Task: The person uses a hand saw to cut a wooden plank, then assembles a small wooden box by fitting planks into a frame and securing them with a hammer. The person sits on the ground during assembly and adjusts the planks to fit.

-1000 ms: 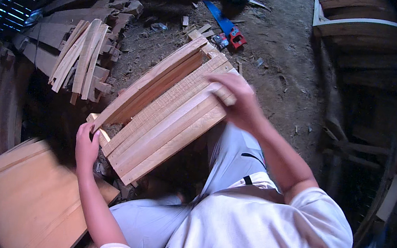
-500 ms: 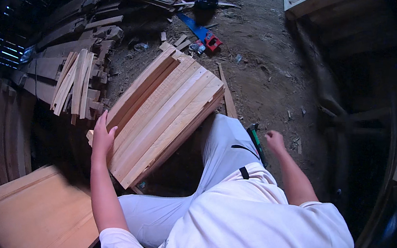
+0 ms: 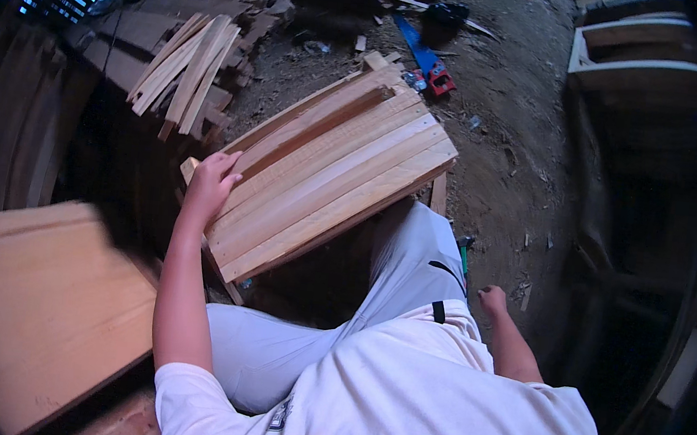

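Note:
A pale wooden crate (image 3: 327, 181) of nailed boards lies slanted in front of my knees. Along its far-left side, a long gap runs between the top boards. At the crate's near-left end, my left hand (image 3: 211, 184) has its fingers curled over the edge. Off to the right, beside my thigh, my right hand (image 3: 492, 300) is closed and apart from the crate. Whatever it may hold is too small to make out. Between that hand and my knee, a green-and-black tool (image 3: 465, 248) is partly hidden by my leg.
Loose wooden strips (image 3: 190, 65) lie on a board stack at the left. A handsaw (image 3: 421, 51) with blue blade and red handle rests on the dirt floor beyond the crate. A wide wooden panel (image 3: 43, 296) is at lower left; a wooden frame (image 3: 638, 44) stands far right.
My view has swung left, so the crate, saw and strips appear further right and turned clockwise. My left hand has gone from lying against the crate's end to curling over its edge.

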`<action>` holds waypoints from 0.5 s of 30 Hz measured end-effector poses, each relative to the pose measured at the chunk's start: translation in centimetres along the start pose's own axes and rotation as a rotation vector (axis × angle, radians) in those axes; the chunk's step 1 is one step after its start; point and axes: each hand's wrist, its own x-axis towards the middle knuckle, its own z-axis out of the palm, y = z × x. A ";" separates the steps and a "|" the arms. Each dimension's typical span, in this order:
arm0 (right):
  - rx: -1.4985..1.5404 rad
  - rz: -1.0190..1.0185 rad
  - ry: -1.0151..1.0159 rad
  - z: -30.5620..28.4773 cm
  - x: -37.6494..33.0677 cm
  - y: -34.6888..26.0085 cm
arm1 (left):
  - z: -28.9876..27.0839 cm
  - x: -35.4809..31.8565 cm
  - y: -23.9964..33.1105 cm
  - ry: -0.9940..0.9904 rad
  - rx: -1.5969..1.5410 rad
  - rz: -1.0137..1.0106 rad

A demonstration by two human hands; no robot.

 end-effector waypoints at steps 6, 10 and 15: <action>0.102 -0.106 -0.042 -2.3 1.1 -6.7 | -0.1 -0.6 0.6 -0.031 0.024 -0.054; 0.108 -0.154 -0.066 -2.7 0.6 -8.6 | 0.5 -0.5 0.0 -0.023 0.060 -0.020; 0.092 -0.143 -0.094 -2.1 -0.5 -8.0 | 1.0 -0.5 -0.6 0.001 0.069 0.010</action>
